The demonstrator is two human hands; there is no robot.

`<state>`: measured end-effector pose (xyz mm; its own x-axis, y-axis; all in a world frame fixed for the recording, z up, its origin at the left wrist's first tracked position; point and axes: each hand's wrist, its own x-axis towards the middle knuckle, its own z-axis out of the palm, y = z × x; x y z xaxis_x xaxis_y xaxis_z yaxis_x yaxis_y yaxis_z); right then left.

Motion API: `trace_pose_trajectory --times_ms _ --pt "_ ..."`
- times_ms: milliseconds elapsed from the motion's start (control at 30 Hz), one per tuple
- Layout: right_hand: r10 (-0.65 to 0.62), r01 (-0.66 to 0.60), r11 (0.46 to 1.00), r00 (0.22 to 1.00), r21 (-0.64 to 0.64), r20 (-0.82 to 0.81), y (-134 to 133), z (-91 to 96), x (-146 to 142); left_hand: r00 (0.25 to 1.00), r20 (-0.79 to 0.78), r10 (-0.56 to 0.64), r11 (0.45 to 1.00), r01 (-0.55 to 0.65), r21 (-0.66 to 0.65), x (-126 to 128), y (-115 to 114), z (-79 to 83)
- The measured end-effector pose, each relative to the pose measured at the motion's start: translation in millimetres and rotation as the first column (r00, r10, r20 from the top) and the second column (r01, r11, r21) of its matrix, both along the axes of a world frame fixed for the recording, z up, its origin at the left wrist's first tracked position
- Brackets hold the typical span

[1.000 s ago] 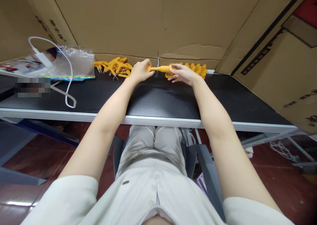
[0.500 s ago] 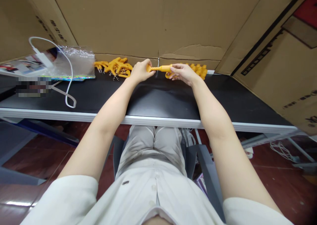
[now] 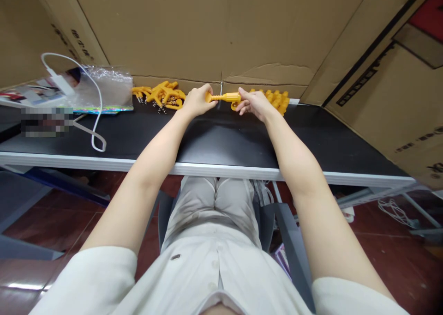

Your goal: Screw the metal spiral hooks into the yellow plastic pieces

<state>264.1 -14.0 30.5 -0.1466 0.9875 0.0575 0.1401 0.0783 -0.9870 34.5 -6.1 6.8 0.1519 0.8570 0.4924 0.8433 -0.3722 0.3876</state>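
In front of the cardboard, my left hand (image 3: 196, 100) pinches the left end of a yellow ridged plastic rod (image 3: 217, 97). The rod runs sideways into a wider yellow plastic sleeve (image 3: 231, 97), which has a small round loop below it. My right hand (image 3: 256, 104) is closed at the sleeve's right end, thumb on top and fingers curled beneath. Left of my left hand lies a heap of yellow branching plastic pieces (image 3: 165, 94) with dark metal spirals sticking out. Behind my right hand sit several yellow knobby pieces (image 3: 278, 100), partly hidden by it.
The black tabletop (image 3: 224, 139) has a silver front edge. Cardboard walls (image 3: 221, 33) stand at the back and right. On the left are a clear plastic bag (image 3: 105, 87), a white cable (image 3: 98, 93) and a blurred-out item (image 3: 46, 122).
The fingers of my right hand have shifted on the sleeve, baring more of it and its loop. My left hand stays almost where it was on the rod.
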Motion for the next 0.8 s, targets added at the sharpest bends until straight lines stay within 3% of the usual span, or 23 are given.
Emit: trace_pose_trajectory --times_ms 333,800 --pt "-0.097 0.097 0.995 0.995 0.020 0.004 -3.0 -0.7 -7.2 1.000 0.013 -0.023 1.000 0.022 0.021 -2.1 4.7 -3.5" --pt "-0.122 0.122 0.992 0.992 0.005 -0.009 -6.8 0.6 -12.3 1.000 0.002 -0.006 0.999 0.006 0.037 -0.9 3.5 -3.4"
